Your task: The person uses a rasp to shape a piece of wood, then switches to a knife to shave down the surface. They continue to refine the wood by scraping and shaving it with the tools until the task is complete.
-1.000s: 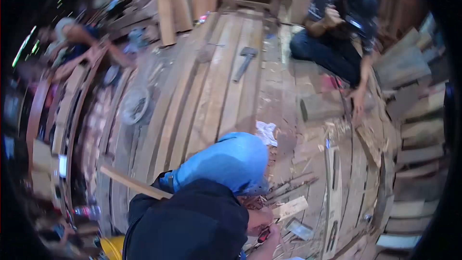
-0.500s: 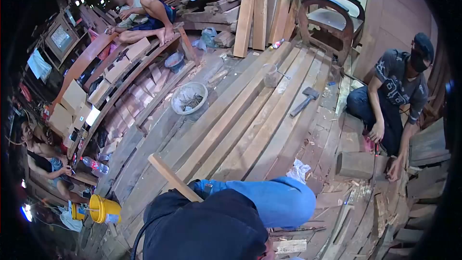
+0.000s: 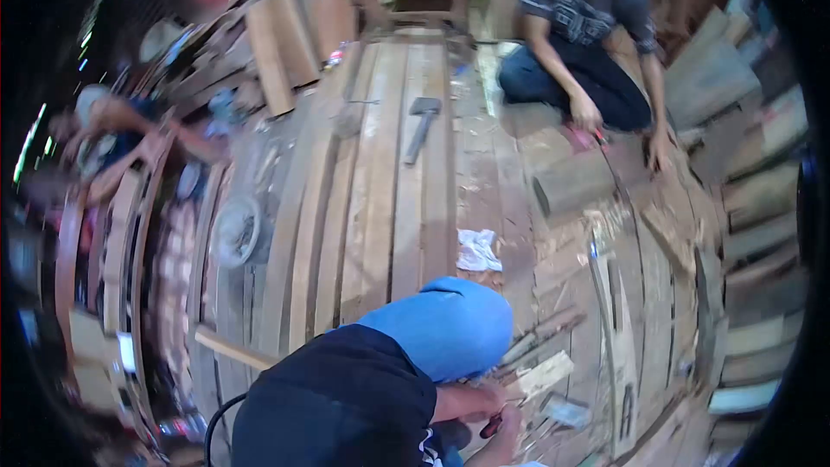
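Observation:
Low in the view, my left hand (image 3: 474,400) reaches out past my dark top and my bent blue-jeaned knee (image 3: 450,329), its fingers smeared by motion. Those fingers are right by the near end of a pale wood piece (image 3: 543,375). Just below, my right hand (image 3: 507,432) is closed around a tool with a red and black handle (image 3: 491,426); the working end is hidden. A small flat, pale clear-looking object (image 3: 565,410) lies to the right of both hands.
A mallet (image 3: 421,130) lies on long planks (image 3: 380,173) ahead. Crumpled white paper (image 3: 478,250) is beyond my knee. A co-worker (image 3: 579,35) sits at right by a wood block (image 3: 575,182). A whitish bucket (image 3: 236,231) stands left; a long slotted wood piece (image 3: 618,346) lies right.
My view has swung to the right, so the mallet, planks and co-worker have shifted left in it. Both my hands and the red-and-black handle now show near the bottom.

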Motion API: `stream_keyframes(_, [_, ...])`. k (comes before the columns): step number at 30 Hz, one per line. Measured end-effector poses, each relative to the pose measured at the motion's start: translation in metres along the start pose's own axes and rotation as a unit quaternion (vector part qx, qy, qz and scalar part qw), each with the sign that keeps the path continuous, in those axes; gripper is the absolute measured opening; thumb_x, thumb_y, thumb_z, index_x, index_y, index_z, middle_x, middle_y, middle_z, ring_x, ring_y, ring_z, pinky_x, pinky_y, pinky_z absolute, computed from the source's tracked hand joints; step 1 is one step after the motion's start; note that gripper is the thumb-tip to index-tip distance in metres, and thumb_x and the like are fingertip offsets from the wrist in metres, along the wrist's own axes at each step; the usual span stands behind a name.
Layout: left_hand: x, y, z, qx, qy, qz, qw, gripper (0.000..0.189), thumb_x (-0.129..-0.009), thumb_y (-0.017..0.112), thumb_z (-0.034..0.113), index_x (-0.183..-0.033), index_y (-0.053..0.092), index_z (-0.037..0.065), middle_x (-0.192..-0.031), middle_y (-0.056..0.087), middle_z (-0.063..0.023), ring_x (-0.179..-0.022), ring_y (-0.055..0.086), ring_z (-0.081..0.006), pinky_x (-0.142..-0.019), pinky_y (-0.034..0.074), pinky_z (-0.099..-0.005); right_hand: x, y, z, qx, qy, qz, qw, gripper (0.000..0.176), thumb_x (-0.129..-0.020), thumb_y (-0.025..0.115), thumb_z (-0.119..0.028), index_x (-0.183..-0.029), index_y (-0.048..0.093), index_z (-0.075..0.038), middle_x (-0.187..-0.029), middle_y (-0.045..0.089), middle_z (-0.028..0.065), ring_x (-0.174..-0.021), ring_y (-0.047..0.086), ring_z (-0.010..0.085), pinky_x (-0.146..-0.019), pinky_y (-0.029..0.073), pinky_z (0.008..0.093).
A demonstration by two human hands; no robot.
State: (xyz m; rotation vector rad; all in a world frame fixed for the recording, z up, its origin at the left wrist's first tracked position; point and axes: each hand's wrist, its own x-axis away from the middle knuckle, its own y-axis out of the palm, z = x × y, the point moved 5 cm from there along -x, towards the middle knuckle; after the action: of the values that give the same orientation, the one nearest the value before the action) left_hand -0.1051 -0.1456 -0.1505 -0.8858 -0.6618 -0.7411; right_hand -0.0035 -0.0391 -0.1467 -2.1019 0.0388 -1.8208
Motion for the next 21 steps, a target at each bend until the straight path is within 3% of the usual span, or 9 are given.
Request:
stream_keyframes(3, [0.010, 0.027, -0.003, -0.071, 0.021, -0.050, 0.996, 0.054, -0.078, 0.050, 0.012, -0.128, 0.045, 0.033, -0.108, 0.058, -0.0207, -0.095, 0.060, -0.0354, -0.075, 0.050, -0.0436, -0.006, -0.004, 0.006, -0.022, 0.020, 0.014, 0.999, 0.059, -0.079, 0.055, -0.048, -0.097, 0.063, 0.007, -0.102, 0.061, 0.0265, -0.100, 0.059, 0.0357, -0.081, 0.047, 0.0431])
stream_keyframes(5, [0.017, 0.034, -0.007, -0.136, 0.036, -0.088, 0.986, 0.057, -0.078, 0.050, 0.012, -0.130, 0.045, 0.034, -0.108, 0.058, -0.0211, -0.095, 0.060, -0.0357, -0.075, 0.050, -0.0439, -0.031, -0.003, 0.021, 0.117, -0.107, 0.120, 0.980, 0.039, -0.079, 0.043, -0.024, -0.096, 0.062, 0.005, -0.095, 0.061, 0.0285, -0.094, 0.060, 0.0363, -0.078, 0.046, 0.0457])
stream_keyframes(6, [0.016, 0.035, -0.012, -0.167, 0.043, -0.109, 0.979, 0.058, -0.078, 0.050, 0.011, -0.130, 0.044, 0.035, -0.108, 0.058, -0.0212, -0.095, 0.060, -0.0358, -0.075, 0.050, -0.0440, -0.044, -0.001, 0.031, 0.103, -0.090, 0.128, 0.982, 0.041, -0.081, 0.043, -0.029, -0.098, 0.063, 0.003, -0.101, 0.059, 0.0281, -0.100, 0.057, 0.0381, -0.085, 0.043, 0.0465])
stream_keyframes(8, [0.013, 0.032, -0.016, -0.224, 0.066, -0.077, 0.969, 0.047, -0.080, 0.048, 0.014, -0.127, 0.048, 0.015, -0.110, 0.057, -0.0233, -0.094, 0.059, -0.0358, -0.082, 0.046, -0.0443, 0.000, -0.012, 0.018, -0.008, -0.011, 0.146, 0.989, 0.047, -0.081, 0.047, -0.038, -0.102, 0.063, 0.001, -0.106, 0.058, 0.0270, -0.104, 0.056, 0.0369, -0.089, 0.042, 0.0451])
stream_keyframes(9, [0.013, 0.022, -0.012, -0.211, 0.069, -0.132, 0.966, 0.041, -0.083, 0.046, 0.018, -0.122, 0.050, 0.006, -0.111, 0.058, -0.0220, -0.096, 0.059, -0.0353, -0.085, 0.045, -0.0441, 0.006, -0.017, 0.013, -0.012, 0.026, 0.123, 0.992, 0.051, -0.079, 0.047, -0.042, -0.103, 0.063, 0.000, -0.109, 0.057, 0.0275, -0.107, 0.055, 0.0365, -0.090, 0.042, 0.0440])
stream_keyframes(10, [-0.005, 0.035, -0.034, -0.253, 0.055, -0.099, 0.961, 0.040, -0.087, 0.042, 0.025, -0.120, 0.051, 0.004, -0.109, 0.058, -0.0220, -0.100, 0.057, -0.0359, -0.087, 0.045, -0.0437, -0.015, -0.007, 0.020, 0.050, -0.013, 0.108, 0.993, 0.053, -0.079, 0.044, -0.043, -0.103, 0.063, 0.000, -0.112, 0.056, 0.0264, -0.108, 0.054, 0.0356, -0.090, 0.042, 0.0429])
stream_keyframes(11, [0.021, 0.007, -0.005, -0.288, 0.050, -0.092, 0.952, 0.042, -0.089, 0.038, 0.028, -0.120, 0.050, 0.003, -0.113, 0.056, -0.0230, -0.105, 0.055, -0.0361, -0.090, 0.044, -0.0431, -0.026, 0.002, 0.029, -0.005, 0.008, 0.117, 0.993, 0.052, -0.080, 0.043, -0.041, -0.104, 0.063, -0.001, -0.113, 0.056, 0.0249, -0.109, 0.054, 0.0347, -0.091, 0.042, 0.0414])
stream_keyframes(16, [0.000, 0.024, -0.038, -0.285, 0.053, -0.111, 0.951, 0.046, -0.091, 0.036, 0.032, -0.122, 0.043, -0.001, -0.108, 0.057, -0.0256, -0.103, 0.055, -0.0391, -0.092, 0.042, -0.0437, -0.018, 0.015, 0.015, -0.086, 0.017, 0.067, 0.994, 0.042, -0.079, 0.047, -0.031, -0.099, 0.064, 0.002, -0.107, 0.060, 0.0229, -0.101, 0.059, 0.0321, -0.090, 0.044, 0.0373])
stream_keyframes(21, [0.000, 0.016, -0.024, -0.297, 0.010, -0.149, 0.943, 0.054, -0.092, 0.034, 0.039, -0.136, 0.033, 0.007, -0.120, 0.051, -0.0242, -0.112, 0.049, -0.0386, -0.098, 0.037, -0.0424, 0.009, 0.001, -0.008, 0.009, -0.009, 0.081, 0.997, 0.041, -0.084, 0.039, -0.028, -0.105, 0.062, -0.001, -0.114, 0.058, 0.0191, -0.107, 0.056, 0.0299, -0.093, 0.043, 0.0346])
